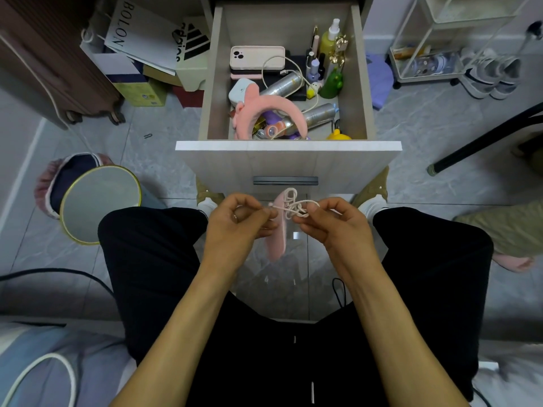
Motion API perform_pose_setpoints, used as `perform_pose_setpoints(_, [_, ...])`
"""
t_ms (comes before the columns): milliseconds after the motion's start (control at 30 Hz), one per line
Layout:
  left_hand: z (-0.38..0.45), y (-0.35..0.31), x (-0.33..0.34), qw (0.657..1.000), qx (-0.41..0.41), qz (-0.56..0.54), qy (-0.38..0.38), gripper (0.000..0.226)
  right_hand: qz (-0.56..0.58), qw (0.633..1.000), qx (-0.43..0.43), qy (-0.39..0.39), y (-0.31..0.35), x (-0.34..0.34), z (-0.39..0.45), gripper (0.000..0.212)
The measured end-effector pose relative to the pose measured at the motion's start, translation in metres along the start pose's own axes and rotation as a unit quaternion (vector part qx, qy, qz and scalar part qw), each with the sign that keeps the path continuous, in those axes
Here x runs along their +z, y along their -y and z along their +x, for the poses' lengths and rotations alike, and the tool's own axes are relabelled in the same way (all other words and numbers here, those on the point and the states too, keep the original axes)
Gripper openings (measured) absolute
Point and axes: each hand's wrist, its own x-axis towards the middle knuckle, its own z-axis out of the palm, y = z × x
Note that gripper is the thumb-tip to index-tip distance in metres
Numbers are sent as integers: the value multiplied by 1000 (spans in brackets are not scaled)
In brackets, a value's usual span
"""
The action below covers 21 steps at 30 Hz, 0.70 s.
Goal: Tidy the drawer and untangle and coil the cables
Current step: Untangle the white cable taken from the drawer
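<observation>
Now my left hand (pixel 241 218) and right hand (pixel 329 221) pinch the tangled white cable (pixel 295 205), stretched left-right between them below the open drawer (pixel 288 160).

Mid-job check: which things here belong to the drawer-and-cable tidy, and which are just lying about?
Job:
- tangled cable, pinched by left hand and right hand
- open drawer
- white cable looped inside it
- drawer clutter: phone, pink headband, spray cans

Lying about:
- round mirror
- paper bags
- shoes
- wire cart
</observation>
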Motion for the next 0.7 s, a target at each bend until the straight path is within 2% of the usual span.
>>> perform_pose_setpoints(100, [0,4,0,989,85,111,49,20,-1,1000,17,-8,1,3,-2,7])
perform_pose_setpoints(200, [2,11,0,957,148,232,88,22,0,999,34,-12,4,5,-5,6])
perform_pose_setpoints(333, [5,15,-1,910,221,339,93,19,-33,998,47,-23,6,4,-6,15])
perform_pose_setpoints(433, [5,17,-4,905,251,333,80,12,-55,997,39,-26,8,5,-7,24])
perform_pose_setpoints(567, [6,16,-9,917,257,301,49,10,-134,990,-39,14,5,5,-8,11])
perform_pose_setpoints(633, [6,12,-11,922,251,291,55,10,-198,975,-93,34,1,4,-8,6])
perform_pose_setpoints(700, [5,6,-12,928,232,287,57,11,-284,945,-156,41,-3,2,-6,9])
